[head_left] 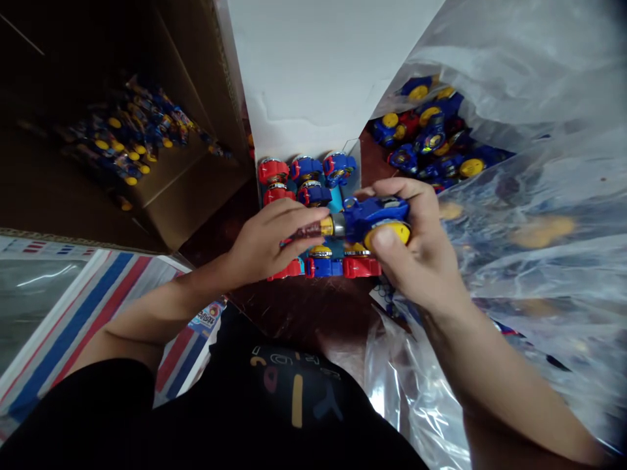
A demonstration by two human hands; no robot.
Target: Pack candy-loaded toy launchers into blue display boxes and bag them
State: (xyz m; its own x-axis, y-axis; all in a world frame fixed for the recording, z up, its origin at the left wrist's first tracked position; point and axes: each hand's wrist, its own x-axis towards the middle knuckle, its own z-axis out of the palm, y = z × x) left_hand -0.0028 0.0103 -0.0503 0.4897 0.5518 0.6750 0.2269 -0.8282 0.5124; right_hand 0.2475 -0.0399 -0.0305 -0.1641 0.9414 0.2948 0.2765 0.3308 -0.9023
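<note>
In my right hand (421,241) is a blue plastic toy (369,215) with a round yellow disc, my thumb pressed on the disc. A small tube with a yellow end (325,226) is pinched in the fingers of my left hand (274,245). Its yellow end meets the grey collar of the toy; whether it sits inside the collar I cannot tell. Just beneath both hands stands a white display box (357,171) with its tall lid raised. Red and blue toys (306,168) of similar shape stand in rows inside it, partly hidden by my hands.
To the left, a deep cardboard carton (196,156) contains many small tubes with yellow caps (140,150). Clear plastic bags (539,150) lie on the right, with more blue toys (431,134) at their opening. A striped woven bag (110,294) is at lower left. The tabletop (294,313) is dark.
</note>
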